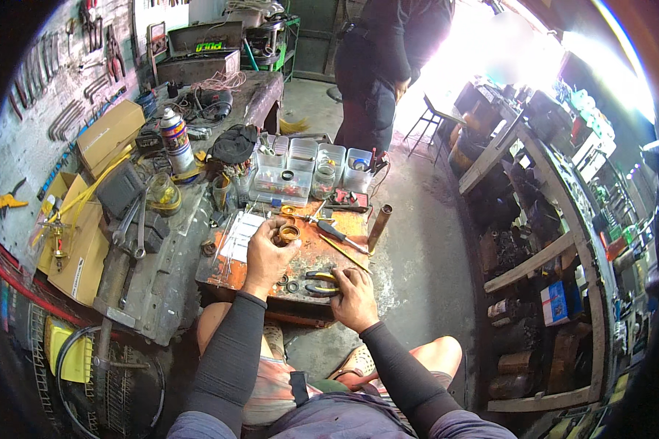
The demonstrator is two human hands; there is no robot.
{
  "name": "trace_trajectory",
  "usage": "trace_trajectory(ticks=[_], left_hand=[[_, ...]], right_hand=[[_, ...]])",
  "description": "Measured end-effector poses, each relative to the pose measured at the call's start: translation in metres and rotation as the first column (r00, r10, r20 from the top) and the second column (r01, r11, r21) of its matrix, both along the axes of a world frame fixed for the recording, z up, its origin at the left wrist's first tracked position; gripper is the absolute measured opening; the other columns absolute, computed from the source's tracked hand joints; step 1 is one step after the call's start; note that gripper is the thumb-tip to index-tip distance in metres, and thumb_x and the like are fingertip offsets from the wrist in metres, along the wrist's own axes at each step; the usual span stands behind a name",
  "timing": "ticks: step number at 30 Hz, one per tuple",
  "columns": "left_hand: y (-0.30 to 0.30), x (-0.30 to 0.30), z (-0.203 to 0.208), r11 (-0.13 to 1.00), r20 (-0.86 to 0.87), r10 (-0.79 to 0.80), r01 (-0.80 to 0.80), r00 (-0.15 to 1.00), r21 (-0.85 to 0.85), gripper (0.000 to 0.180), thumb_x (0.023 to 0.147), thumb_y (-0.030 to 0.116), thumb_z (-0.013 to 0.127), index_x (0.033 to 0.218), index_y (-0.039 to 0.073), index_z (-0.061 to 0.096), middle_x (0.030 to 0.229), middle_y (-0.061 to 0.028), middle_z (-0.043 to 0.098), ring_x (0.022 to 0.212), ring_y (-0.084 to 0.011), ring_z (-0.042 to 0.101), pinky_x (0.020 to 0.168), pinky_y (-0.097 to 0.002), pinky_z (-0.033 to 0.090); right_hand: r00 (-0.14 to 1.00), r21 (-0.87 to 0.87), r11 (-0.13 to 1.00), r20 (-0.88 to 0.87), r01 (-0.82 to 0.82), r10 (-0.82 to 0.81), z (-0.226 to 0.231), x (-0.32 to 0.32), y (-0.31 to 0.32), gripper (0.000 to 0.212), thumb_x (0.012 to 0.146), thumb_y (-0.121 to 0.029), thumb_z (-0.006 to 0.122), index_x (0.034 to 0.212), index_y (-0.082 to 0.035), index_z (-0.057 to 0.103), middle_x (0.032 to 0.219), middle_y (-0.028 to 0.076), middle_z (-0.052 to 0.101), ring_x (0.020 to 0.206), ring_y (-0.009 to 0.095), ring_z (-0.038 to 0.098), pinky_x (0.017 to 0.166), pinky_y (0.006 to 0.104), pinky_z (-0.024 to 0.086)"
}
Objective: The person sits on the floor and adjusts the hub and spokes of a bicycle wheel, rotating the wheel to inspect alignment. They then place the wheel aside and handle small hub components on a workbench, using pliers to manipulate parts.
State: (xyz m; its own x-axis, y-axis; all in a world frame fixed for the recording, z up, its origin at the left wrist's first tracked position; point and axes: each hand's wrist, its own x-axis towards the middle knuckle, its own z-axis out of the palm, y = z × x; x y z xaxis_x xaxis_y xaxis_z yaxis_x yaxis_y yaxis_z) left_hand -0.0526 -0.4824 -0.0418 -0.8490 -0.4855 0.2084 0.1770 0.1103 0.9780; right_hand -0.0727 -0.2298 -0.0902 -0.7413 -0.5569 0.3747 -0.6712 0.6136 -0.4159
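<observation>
My left hand [266, 257] is closed around a brass-coloured ring-shaped fitting [289, 233], holding it above the orange, worn work surface [231, 272]. To its right, my right hand [356, 301] has its fingers closed on pliers with yellow and black handles [320, 284]. The handles point left out of the hand, and the hand hides the rest of the tool. Small dark rings [292, 287] lie between my hands near the front edge. Beyond them are a screwdriver with a dark handle [332, 231] and a thin yellow strip [343, 252].
Clear plastic bins [282, 184] of small parts stand behind the work surface. A metal tube [379, 228] rises at its right edge. On the left bench are wrenches [140, 230], a spray can [176, 140] and cardboard boxes [110, 135]. A person [373, 73] stands ahead; a wooden rack [582, 256] lines the right.
</observation>
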Motion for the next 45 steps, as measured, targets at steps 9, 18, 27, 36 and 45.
trace_trajectory(ticks=[9, 18, 27, 36, 45], left_hand=[[-0.015, -0.007, 0.000, 0.987, 0.108, 0.158, -0.154, 0.982, -0.042, 0.052, 0.088, 0.003, 0.083, 0.137, -0.007, 0.068, 0.116, -0.0128, 0.082, 0.102, -0.0166, 0.077, 0.092, -0.0304, 0.060], [-0.016, -0.009, -0.010, 0.997, 0.037, 0.074, -0.074, 0.997, 0.010, 0.047, 0.090, -0.002, 0.082, 0.133, -0.006, 0.065, 0.119, -0.0126, 0.080, 0.106, -0.0166, 0.077, 0.095, -0.0302, 0.061], [-0.030, -0.008, -0.012, 0.998, 0.026, 0.059, -0.059, 0.998, -0.009, 0.054, 0.088, -0.007, 0.082, 0.138, -0.005, 0.064, 0.126, -0.0118, 0.076, 0.112, -0.0170, 0.075, 0.100, -0.0308, 0.060], [-0.023, 0.003, 0.005, 0.995, 0.158, 0.024, -0.008, 0.987, -0.097, 0.053, 0.090, -0.001, 0.083, 0.139, -0.008, 0.068, 0.122, -0.0135, 0.079, 0.108, -0.0172, 0.077, 0.096, -0.0318, 0.062], [-0.018, 0.011, 0.012, 0.995, 0.207, -0.093, 0.086, 0.974, 0.042, 0.061, 0.089, -0.002, 0.082, 0.147, -0.008, 0.063, 0.127, -0.0140, 0.077, 0.112, -0.0183, 0.077, 0.095, -0.0313, 0.063]], right_hand=[[0.987, -0.057, 0.998, 0.158, 0.009, 0.000, 0.029, -0.050, -0.022, 0.033, 0.093, -0.013, 0.073, 0.123, -0.001, 0.079, 0.114, 0.025, 0.075, 0.109, 0.044, 0.072, 0.099, 0.0522, 0.058], [0.998, 0.158, 0.987, -0.057, -0.029, 0.038, 0.004, -0.097, -0.091, 0.013, 0.097, -0.016, 0.070, 0.098, -0.006, 0.078, 0.094, 0.019, 0.076, 0.089, 0.038, 0.076, 0.081, 0.0495, 0.062], [0.997, 0.173, 0.985, -0.073, 0.007, 0.006, -0.007, -0.098, -0.101, 0.011, 0.097, -0.012, 0.066, 0.094, -0.004, 0.074, 0.096, 0.019, 0.075, 0.085, 0.036, 0.077, 0.079, 0.0453, 0.064], [0.999, 0.221, 0.975, -0.040, -0.024, 0.033, -0.012, -0.103, -0.091, 0.013, 0.099, -0.009, 0.061, 0.096, -0.001, 0.071, 0.107, 0.024, 0.074, 0.094, 0.038, 0.077, 0.083, 0.0467, 0.064], [0.991, 0.199, 0.978, -0.109, -0.055, 0.078, -0.030, -0.114, -0.087, 0.012, 0.098, -0.011, 0.066, 0.097, 0.001, 0.071, 0.103, 0.025, 0.074, 0.095, 0.043, 0.075, 0.088, 0.0515, 0.061]])
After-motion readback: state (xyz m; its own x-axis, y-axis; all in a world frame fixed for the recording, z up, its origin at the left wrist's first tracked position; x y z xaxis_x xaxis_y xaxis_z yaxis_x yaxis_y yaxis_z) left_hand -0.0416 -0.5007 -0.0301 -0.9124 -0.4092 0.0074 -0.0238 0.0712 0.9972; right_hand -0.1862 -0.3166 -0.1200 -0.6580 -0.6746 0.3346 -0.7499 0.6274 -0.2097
